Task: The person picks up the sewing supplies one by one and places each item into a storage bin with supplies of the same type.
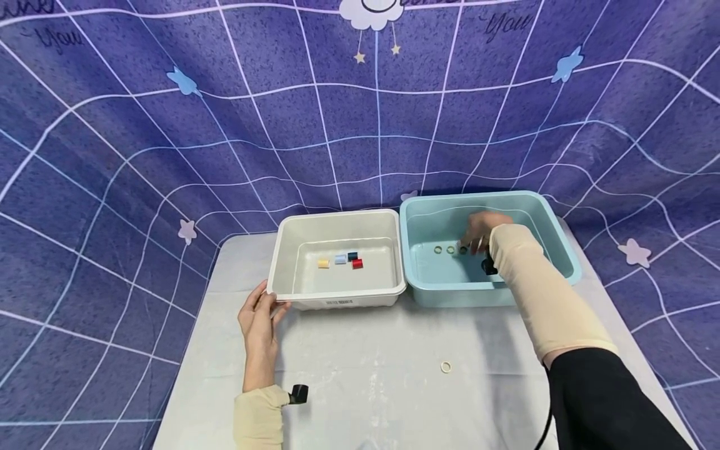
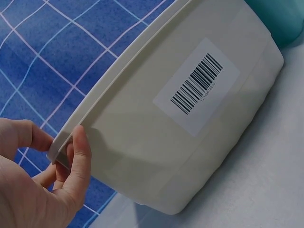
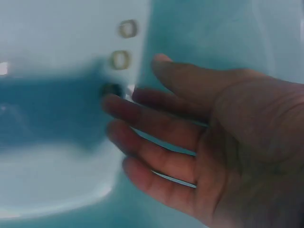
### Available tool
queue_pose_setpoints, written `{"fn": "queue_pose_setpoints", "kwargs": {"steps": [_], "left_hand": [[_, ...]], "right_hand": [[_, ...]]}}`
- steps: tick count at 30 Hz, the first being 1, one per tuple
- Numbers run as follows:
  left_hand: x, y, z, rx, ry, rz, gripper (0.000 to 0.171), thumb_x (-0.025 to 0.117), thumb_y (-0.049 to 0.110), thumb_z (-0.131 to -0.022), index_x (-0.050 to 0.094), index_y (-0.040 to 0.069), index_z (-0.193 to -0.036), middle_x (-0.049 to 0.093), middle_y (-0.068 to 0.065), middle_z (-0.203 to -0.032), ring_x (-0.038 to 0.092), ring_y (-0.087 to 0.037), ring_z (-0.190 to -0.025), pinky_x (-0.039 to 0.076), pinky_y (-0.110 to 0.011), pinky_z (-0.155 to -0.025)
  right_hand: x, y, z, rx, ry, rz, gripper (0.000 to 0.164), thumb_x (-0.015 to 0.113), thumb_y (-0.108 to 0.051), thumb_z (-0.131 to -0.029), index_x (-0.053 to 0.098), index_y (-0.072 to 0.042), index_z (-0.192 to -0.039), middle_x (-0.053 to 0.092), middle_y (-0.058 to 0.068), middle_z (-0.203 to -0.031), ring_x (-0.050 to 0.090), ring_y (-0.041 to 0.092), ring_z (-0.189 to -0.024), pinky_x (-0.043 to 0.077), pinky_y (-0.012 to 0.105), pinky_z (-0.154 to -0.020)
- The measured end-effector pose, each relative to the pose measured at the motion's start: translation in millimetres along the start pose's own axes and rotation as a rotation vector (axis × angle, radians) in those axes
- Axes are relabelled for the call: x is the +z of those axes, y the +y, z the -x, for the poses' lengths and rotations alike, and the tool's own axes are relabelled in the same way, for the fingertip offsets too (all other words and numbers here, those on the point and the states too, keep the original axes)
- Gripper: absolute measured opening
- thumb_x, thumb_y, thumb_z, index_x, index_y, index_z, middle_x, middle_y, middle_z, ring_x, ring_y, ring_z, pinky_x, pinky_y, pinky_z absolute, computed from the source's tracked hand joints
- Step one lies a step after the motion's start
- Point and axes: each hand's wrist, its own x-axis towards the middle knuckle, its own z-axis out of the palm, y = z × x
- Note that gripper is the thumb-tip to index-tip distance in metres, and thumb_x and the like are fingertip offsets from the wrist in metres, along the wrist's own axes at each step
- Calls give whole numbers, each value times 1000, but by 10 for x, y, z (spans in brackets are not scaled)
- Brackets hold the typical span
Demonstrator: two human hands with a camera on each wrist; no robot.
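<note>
My left hand [image 1: 260, 322] holds the near left corner of the white plastic bin [image 1: 337, 294], with thumb and fingers pinching its rim in the left wrist view. Inside that bin lie small cylinders: a yellow one [image 1: 323, 264], a light blue one [image 1: 340, 259], a dark teal one [image 1: 352, 256] and a red one [image 1: 357, 264]. Down in the light blue bin [image 1: 450, 287] is my right hand [image 1: 485, 230]. Its fingers [image 3: 156, 156] are relaxed and the thumb stands apart, with nothing held. Beside the fingertips are small rings [image 3: 120, 60] in a row, one dark and partly covered.
A single pale ring [image 1: 446, 367] lies on the white-covered table [image 1: 365, 400] in front of the bins. The two bins stand side by side against a purple-blue curtain [image 1: 349, 112]. A black cable [image 1: 545, 431] hangs by the right sleeve.
</note>
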Motion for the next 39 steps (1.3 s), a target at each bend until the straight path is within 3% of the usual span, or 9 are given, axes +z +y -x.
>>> {"fn": "queue_pose_setpoints", "kwargs": {"steps": [6, 14, 19, 25, 30, 39], "left_hand": [[-3, -7, -5, 2, -1, -7, 44, 53, -2, -100, 57, 4, -144, 62, -11, -120, 69, -10, -77, 67, -19, -71], [-7, -18, -11, 2, -5, 1, 44, 53, -2, -100, 57, 4, -144, 63, -9, -119, 69, -9, -77, 67, -19, -70], [-8, -19, -7, 3, -2, -5, 45, 53, -2, -100, 56, 3, -145, 62, -8, -117, 68, -8, -75, 67, -19, -70], [-1, -13, -5, 3, -7, -5, 46, 53, -1, -101, 54, 4, -147, 56, -15, -128, 68, -7, -75, 67, -18, -69], [-1, -11, 9, 1, -9, 1, 46, 52, -2, -101, 53, 3, -147, 55, -15, -128, 68, -7, -75, 67, -19, -70], [-6, -11, 9, 4, -13, -2, 45, 53, -1, -101, 55, 4, -146, 59, -14, -127, 68, -9, -78, 67, -18, -72]], "right_hand": [[-157, -166, 89, -65, -67, 54, 39, 62, -32, -104, 69, 0, -125, 77, 19, -119, 74, 31, -101, 62, 31, -76], [-214, -272, 217, -139, -69, 80, 30, 58, -28, -108, 68, -2, -119, 76, 19, -118, 73, 29, -101, 64, 47, -94], [-204, -303, 297, -204, -49, 76, 21, 57, -23, -108, 68, -4, -108, 76, 21, -113, 72, 25, -93, 65, 43, -86], [-163, -303, 376, -260, -16, 84, 19, 59, -19, -107, 69, -2, -109, 77, 21, -107, 73, 26, -87, 61, 32, -70], [-111, -304, 473, -351, 44, 127, 17, 62, -16, -106, 71, -1, -106, 79, 17, -97, 73, 24, -78, 57, 30, -61], [-7, -314, 717, -468, 100, 100, 14, 64, -14, -104, 74, -5, -102, 77, 11, -95, 71, 25, -82, 58, 30, -67]]}}
